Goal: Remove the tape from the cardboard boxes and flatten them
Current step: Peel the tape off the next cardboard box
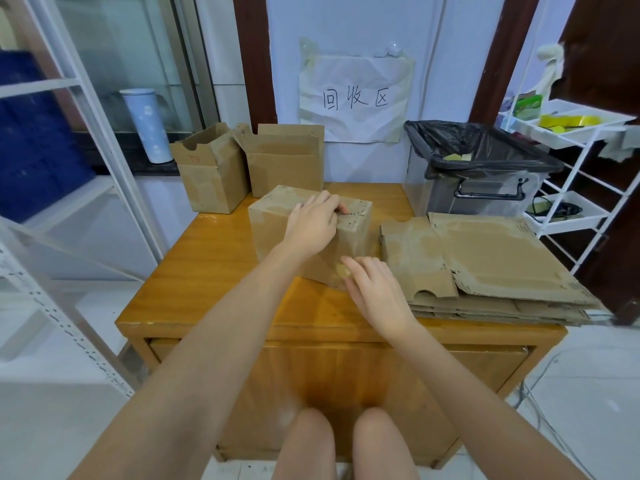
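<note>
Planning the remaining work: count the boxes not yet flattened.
3. One box sits mid-table under the left hand, with the right hand at its near corner. Two open boxes stand at the table's back left: one outermost, one beside it. Flattened ones lie stacked right.

Lined bin (485,174) on wooden table (221,271)

Closed box (311,233) mid-table (214,271), open boxes (249,164) behind, flattened stack (491,258) right.
</note>
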Tool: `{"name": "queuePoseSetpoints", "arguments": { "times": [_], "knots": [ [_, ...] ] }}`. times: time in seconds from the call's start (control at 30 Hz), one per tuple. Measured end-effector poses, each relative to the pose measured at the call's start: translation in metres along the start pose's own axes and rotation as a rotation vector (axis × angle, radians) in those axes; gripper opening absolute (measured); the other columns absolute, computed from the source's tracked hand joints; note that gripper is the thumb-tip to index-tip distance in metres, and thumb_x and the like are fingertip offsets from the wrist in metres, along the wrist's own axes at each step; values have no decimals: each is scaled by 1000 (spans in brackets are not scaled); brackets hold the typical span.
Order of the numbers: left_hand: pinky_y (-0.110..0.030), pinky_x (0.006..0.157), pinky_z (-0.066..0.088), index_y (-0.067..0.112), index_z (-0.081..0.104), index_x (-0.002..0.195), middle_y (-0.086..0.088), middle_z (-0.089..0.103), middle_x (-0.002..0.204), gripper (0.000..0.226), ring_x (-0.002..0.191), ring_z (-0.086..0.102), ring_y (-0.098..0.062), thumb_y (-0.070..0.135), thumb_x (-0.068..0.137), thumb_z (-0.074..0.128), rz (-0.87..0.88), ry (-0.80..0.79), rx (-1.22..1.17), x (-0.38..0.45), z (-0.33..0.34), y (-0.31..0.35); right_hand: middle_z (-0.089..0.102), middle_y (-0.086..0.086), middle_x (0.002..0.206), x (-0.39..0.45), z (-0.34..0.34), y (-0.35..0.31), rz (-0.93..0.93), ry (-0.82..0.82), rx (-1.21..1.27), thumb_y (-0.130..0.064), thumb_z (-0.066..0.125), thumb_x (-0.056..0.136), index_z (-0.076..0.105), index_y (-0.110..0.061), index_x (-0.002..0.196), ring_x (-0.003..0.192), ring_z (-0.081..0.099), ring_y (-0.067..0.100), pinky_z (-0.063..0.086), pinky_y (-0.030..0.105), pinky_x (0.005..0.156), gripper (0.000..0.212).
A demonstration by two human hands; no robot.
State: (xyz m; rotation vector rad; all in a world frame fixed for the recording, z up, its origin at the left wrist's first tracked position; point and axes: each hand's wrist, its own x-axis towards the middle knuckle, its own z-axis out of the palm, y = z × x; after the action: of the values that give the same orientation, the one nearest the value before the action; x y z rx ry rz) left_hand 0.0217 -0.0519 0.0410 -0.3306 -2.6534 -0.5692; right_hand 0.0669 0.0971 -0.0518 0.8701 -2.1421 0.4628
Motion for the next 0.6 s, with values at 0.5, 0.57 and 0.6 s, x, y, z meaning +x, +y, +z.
{"name": "queuePoseSetpoints", "arguments": {
  "times": [0.5,0.57,0.6],
  "knots": [
    [-29,89,29,22,57,116,4,52,119,33,115,44,-14,9,98,33,1,12,32,0,3,-1,51,-15,95,21,-49,-11,523,11,578,-18,67,88,57,-22,127,85,52,-1,43,11,79,41],
    [-29,89,29,22,57,116,4,52,119,32,116,44,-14,10,98,33,-3,16,45,0,3,-1,52,-15,95,25,-55,-10,522,-4,539,-20,71,85,56,-21,129,87,54,0,44,12,81,46],
    [-28,89,28,22,57,116,4,52,120,32,116,43,-14,10,98,33,-7,16,52,0,4,-1,53,-16,95,28,-58,-9,531,-7,530,-22,72,85,56,-21,128,86,55,-1,44,11,80,46]
  ]
}}
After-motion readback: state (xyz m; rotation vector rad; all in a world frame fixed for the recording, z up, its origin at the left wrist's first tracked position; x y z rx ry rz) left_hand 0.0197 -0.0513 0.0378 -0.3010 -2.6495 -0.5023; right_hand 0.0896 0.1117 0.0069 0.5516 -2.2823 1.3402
